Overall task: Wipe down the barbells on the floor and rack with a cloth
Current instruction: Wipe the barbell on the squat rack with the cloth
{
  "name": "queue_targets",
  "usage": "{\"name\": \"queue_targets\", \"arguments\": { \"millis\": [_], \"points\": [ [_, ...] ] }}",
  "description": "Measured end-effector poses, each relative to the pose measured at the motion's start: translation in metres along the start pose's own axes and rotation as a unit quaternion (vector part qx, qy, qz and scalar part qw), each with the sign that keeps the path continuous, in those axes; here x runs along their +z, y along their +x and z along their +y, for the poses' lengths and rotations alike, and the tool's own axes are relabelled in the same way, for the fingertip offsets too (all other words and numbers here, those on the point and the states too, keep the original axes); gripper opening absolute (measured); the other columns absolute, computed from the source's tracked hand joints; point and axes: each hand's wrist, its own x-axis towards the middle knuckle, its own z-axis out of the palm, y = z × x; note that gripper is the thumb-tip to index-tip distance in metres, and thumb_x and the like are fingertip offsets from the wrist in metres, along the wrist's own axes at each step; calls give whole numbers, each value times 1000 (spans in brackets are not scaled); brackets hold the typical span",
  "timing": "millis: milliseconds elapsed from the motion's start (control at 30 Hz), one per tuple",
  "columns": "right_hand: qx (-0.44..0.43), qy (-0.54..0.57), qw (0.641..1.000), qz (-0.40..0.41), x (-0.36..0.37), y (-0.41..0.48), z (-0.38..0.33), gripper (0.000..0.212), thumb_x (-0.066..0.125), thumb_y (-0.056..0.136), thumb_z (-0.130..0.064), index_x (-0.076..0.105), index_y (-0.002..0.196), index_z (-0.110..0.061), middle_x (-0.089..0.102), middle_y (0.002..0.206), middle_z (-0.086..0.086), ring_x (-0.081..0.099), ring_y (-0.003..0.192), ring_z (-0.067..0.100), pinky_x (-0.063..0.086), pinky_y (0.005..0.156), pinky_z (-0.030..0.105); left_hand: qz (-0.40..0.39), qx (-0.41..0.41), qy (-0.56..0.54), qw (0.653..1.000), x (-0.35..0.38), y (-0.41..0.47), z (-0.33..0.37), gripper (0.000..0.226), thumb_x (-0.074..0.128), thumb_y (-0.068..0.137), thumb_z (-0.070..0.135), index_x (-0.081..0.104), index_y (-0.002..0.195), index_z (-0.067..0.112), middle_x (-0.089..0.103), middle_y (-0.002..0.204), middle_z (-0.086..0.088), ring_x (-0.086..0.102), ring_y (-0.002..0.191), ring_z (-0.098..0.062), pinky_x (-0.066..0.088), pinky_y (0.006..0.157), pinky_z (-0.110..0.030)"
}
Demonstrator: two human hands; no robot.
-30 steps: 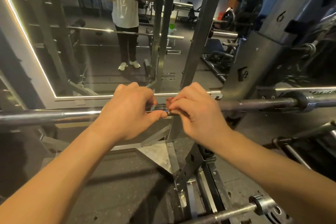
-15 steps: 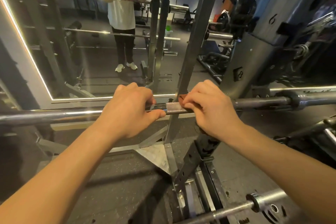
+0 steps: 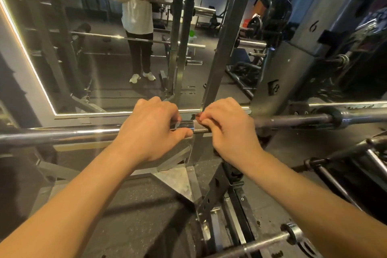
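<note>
Head view: a racked barbell (image 3: 62, 134) runs level across the frame, in front of a wall mirror (image 3: 100, 52). The left hand (image 3: 150, 132) wraps the smooth shaft, grip clenched around it, thumb underneath. The right hand (image 3: 229, 132) sits just beside it at the knurled section (image 3: 200, 129), grip grasping a reddish-brown cloth (image 3: 199, 114) against the bar. Only a sliver of cloth shows past the fingertips. A second barbell (image 3: 263, 244) sits low at bottom right.
</note>
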Motion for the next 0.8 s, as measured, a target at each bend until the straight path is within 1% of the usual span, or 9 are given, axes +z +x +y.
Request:
{"name": "queue_targets", "arguments": {
  "millis": [67,167,333,433,500,567,633,700,800],
  "points": [
    [-6,32,999,13,17,-2,-21,11,64,95,-12,74,93,-17,69,97,-4,60,98,17,53,77,44,1,12,10,1000,-1,2,1,45,48,80,77,60,89,34,55,83,15,47,90,-13,40,95,-39],
    [-23,54,998,10,11,-15,-7,16,67,96,-9,77,107,-13,73,109,-1,64,108,16,55,91,39,-6,14,10,1000,-2,1,0,45,47,79,75,61,89,34,55,82,16,47,88,-11,40,95,-38],
    [139,7,986,87,-19,-40,45,21,66,94,-7,78,107,-18,72,109,-8,62,110,11,53,99,42,-8,13,4,1000,0,0,-5,44,48,80,76,62,92,37,56,85,16,49,90,-12,43,91,-37],
    [187,2,975,120,-9,-34,28,19,66,95,-7,78,102,-20,71,102,-11,60,107,11,52,97,42,-4,19,16,1000,0,1,-2,40,53,84,72,63,91,35,55,84,16,48,88,-12,42,91,-37],
    [170,16,979,113,6,-26,1,19,65,96,-8,78,102,-21,71,103,-11,59,106,9,50,97,32,-3,22,35,999,-2,1,2,38,54,87,70,64,94,34,58,86,16,49,91,-13,40,93,-38],
    [122,34,987,96,15,-25,-14,20,65,96,-6,77,105,-18,71,106,-9,59,107,11,47,94,25,-10,24,79,997,-4,3,8,39,53,90,69,65,102,34,61,95,15,50,99,-15,37,95,-39],
    [99,31,992,73,6,-26,-4,24,65,96,-6,75,115,-18,70,110,-8,57,109,12,46,94,24,-7,40,105,994,-5,10,15,44,52,90,70,64,113,34,63,108,13,50,109,-17,36,98,-41],
    [140,0,989,49,-12,-28,18,27,64,98,-9,72,120,-22,67,113,-12,54,112,7,47,98,29,-10,50,92,994,-5,21,23,54,51,88,75,63,119,32,63,116,10,51,114,-19,37,101,-44],
    [233,-26,972,31,-37,-30,47,28,62,100,-16,71,124,-25,63,118,-15,47,115,1,43,107,32,-43,55,69,995,4,34,30,57,48,89,76,66,118,31,67,111,8,55,111,-20,39,102,-45]
  ]
}}
